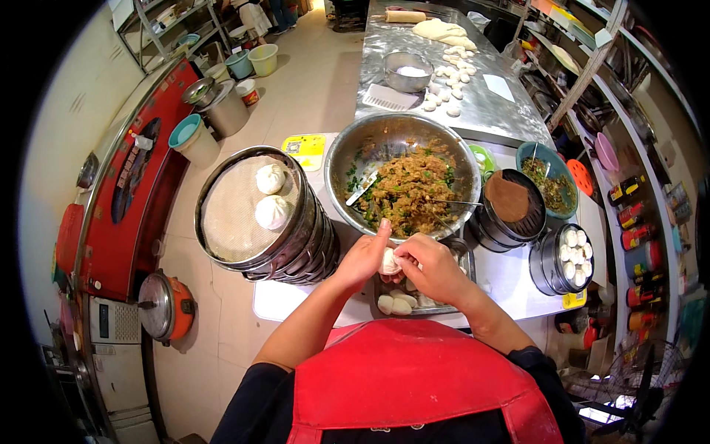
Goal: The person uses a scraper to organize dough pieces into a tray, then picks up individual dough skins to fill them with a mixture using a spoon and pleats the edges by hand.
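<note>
My left hand [363, 256] cups a small bun of white dough [390, 263], its thumb pointing up. The fingers of my right hand [424, 265] pinch the dough at its right side. Both hands are over a metal tray [471, 265] that holds flattened dough pieces [396, 303]. Just beyond them stands a large steel bowl [339, 144] of minced filling with chopped greens [416, 186]. A white-handled utensil [361, 187] rests in that bowl. To the left, two pleated buns [271, 212] sit on the mesh liner of a stacked steamer [233, 208].
Small steamers [506, 202] stand on the right, one holding several small buns [576, 254]. Behind them is a teal bowl of filling [546, 158]. A steel table [383, 33] bears dough lumps [452, 72] and a rolling pin [405, 17]. An orange pot [166, 306] stands on the floor at left.
</note>
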The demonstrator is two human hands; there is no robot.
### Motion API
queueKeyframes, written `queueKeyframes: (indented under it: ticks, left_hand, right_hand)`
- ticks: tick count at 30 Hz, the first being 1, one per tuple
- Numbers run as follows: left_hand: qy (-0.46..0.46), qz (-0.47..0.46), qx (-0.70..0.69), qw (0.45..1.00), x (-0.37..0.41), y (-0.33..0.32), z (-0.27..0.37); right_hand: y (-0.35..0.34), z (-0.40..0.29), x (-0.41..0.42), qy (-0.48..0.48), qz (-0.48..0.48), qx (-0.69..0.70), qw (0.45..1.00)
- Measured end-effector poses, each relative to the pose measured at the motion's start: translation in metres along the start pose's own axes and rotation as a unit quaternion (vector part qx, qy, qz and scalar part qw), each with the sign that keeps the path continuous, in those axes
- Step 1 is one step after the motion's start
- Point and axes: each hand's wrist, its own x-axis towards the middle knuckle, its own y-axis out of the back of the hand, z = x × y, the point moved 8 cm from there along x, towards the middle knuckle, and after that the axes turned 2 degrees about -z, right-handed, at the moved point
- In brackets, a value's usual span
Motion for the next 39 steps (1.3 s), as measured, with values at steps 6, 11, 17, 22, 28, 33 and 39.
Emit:
queueKeyframes:
  ticks: [6,11,17,22,28,33,39]
  left_hand:
    - [-0.018,-0.016,-0.132,0.991,-0.007,0.005,-0.016]
    - [0.033,-0.027,-0.142,0.989,-0.014,0.01,-0.02]
    - [0.092,-0.058,-0.193,0.975,-0.026,0.009,-0.024]
    - [0.108,-0.068,-0.23,0.965,-0.029,0.005,-0.032]
    - [0.103,-0.059,-0.302,0.946,-0.034,0.004,-0.032]
    - [0.09,0.055,-0.421,0.901,-0.027,0.008,-0.036]
    - [0.018,-0.106,-0.424,0.899,-0.039,0.004,-0.027]
  right_hand:
    - [-0.005,-0.01,0.004,0.044,0.011,-0.025,0.999]
    - [-0.015,-0.021,0.011,0.095,-0.008,-0.037,0.995]
    - [-0.021,-0.036,0.015,0.157,-0.037,-0.047,0.986]
    - [-0.022,-0.043,0.017,0.189,-0.039,-0.047,0.98]
    - [-0.024,-0.032,0.016,0.134,-0.1,-0.014,0.986]
    - [-0.028,-0.036,0.019,0.088,-0.073,-0.005,0.993]
    - [-0.027,-0.058,0.057,0.1,-0.127,-0.008,0.987]
